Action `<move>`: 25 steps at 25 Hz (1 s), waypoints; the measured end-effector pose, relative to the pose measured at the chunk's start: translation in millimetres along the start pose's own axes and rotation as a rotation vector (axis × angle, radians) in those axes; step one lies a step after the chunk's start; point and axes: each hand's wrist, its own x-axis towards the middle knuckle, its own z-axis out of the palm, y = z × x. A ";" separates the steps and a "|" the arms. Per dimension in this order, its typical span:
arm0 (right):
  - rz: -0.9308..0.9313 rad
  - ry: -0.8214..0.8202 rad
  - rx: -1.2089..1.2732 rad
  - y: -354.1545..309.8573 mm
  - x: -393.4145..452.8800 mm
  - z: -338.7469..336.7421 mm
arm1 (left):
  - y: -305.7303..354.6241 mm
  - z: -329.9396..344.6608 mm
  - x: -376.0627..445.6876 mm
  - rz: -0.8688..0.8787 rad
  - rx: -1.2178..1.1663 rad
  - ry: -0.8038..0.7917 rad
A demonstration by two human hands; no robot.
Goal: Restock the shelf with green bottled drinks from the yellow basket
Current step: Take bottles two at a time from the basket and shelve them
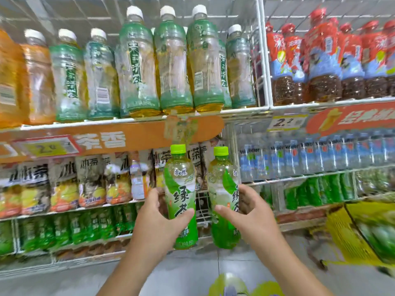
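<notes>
1. The left hand (157, 212) grips a green bottle (181, 197) around its middle, thumb across the front of the label and fingers curled behind; the bottle stands upright in the air in front of the shelves.
2. The right hand (249, 212) holds a second green bottle (223, 199) the same way, thumb on the front and fingers wrapped round the far side; the two bottles are side by side, close but apart.
3. Both bottles are clear plastic with lime-green screw caps, a waisted body and a glossy green wrap label printed with large characters; pale liquid shows above the label.
4. At the lower right sits the yellow basket (350, 236), blurred, with a ribbed plastic wall and green shapes inside.
5. Behind the hands runs a white wire shelf (235, 110); its upper tier carries tall clear bottles with white caps (136, 67) and red-labelled bottles (320, 58); an orange price strip (119, 137) lines the edge.
6. Lower tiers hold rows of green-wrapped bottles (85, 227), soft with blur.
</notes>
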 end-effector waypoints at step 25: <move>0.230 -0.008 -0.007 378.6 188.5 90.2 | -359.8 180.5 185.2 -0.229 -0.030 0.173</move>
